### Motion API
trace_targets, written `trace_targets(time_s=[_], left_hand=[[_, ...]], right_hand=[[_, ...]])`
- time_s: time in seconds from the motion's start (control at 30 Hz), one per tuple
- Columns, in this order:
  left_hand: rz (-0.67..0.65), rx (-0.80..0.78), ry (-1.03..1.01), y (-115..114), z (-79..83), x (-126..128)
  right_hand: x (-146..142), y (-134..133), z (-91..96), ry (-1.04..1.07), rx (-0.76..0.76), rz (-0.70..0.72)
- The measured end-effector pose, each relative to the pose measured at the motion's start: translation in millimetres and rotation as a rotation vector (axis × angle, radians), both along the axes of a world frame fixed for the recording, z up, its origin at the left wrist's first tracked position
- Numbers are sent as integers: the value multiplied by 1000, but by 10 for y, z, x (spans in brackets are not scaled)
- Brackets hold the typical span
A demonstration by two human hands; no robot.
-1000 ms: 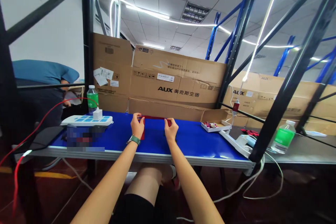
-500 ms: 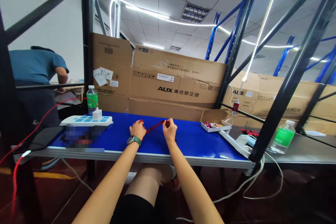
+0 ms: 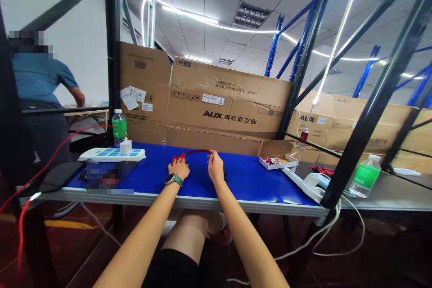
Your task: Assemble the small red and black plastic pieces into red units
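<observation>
A dark red ribbon-like strip [image 3: 198, 150] arches between my hands over the blue tabletop [image 3: 249, 177]. My right hand [image 3: 215, 166] is closed in a pinch on its right end. My left hand [image 3: 179, 169], a green-strapped watch [image 3: 173, 180] on its wrist, rests low over the table with its fingers curled on bright red material [image 3: 178, 158] at the strip's other end. Whether strip and red material are one piece I cannot make out. Small dark bits [image 3: 225, 175] lie just right of my right hand, partly hidden by it.
An open white box [image 3: 277, 162] of small red and white items stands at the right, beside a white power strip [image 3: 305, 185]. Another power strip [image 3: 111, 155] and a bottle [image 3: 119, 127] stand left. Cardboard [image 3: 229, 99] walls the back. A co-worker [image 3: 43, 81] stands beyond the left post.
The strip has gone from a straight, slanting stretch to a raised arch. My right hand has shifted slightly left and turned. The co-worker at the left has straightened up somewhat.
</observation>
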State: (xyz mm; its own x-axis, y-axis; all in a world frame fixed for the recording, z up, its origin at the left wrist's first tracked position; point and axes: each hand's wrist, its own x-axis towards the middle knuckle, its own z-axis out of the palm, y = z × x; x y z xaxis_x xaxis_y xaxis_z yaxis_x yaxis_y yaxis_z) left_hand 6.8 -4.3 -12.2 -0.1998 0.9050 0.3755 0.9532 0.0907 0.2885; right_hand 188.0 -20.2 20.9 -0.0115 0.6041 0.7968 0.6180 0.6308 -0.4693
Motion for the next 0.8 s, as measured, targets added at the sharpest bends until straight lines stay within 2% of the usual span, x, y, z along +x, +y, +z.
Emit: trace_targets(time_s=[0.13,0.2,0.27,0.4,0.6,0.8], left_hand=[[-5,-8,22,-21,-10,9],[-10,-3,27,-36,-8,14],[-12,1,25,-40,-8,16],[-9,-17,10,-14,-22,13],[-27,-11,-4,-2,-14,-7],[-33,-27,-36,7,35,-27]], right_hand=[[-102,-69,-19,-500,55,-3],[-128,-120,0,-659,69,42],[-127,-163,33,-678,71,46],[-80,-196,73,-511,21,-30],[-128,-137,-16,-737,-108,220],[-156,-122,-84,-748,-158,379]])
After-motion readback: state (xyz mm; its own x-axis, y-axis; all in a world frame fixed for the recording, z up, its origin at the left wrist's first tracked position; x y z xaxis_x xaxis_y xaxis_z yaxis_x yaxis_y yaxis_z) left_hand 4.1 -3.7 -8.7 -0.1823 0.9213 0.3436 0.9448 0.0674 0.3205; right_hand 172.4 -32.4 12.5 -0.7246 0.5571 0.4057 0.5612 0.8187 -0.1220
